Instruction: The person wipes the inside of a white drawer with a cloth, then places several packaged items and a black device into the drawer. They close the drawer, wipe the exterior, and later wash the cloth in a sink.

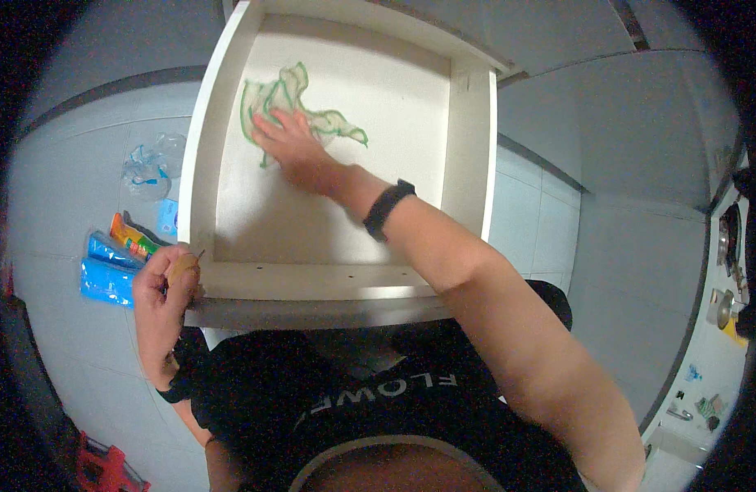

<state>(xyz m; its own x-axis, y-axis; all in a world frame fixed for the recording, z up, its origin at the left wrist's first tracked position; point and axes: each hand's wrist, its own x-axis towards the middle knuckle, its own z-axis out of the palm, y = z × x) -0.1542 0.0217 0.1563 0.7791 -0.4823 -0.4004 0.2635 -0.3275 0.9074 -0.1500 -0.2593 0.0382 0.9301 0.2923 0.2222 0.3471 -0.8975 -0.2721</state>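
A white drawer (353,209) stands pulled out in front of me, its inside lit from above. My right hand (292,144) lies on a thin, crumpled cloth with green edges (279,98) at the drawer's far left, pressing it against the bottom with the fingers spread. At the near left corner my left hand (169,277) is curled around a small tan object (182,269), close to the drawer's front; what the object is I cannot tell. A black band is on my right wrist.
Left of the drawer, on the tiled floor, lie blue plastic packs (107,277), an orange and green package (131,237) and a clear plastic bag (153,169). Grey cabinet fronts (642,141) stand at the right. A red object (104,464) is at the lower left.
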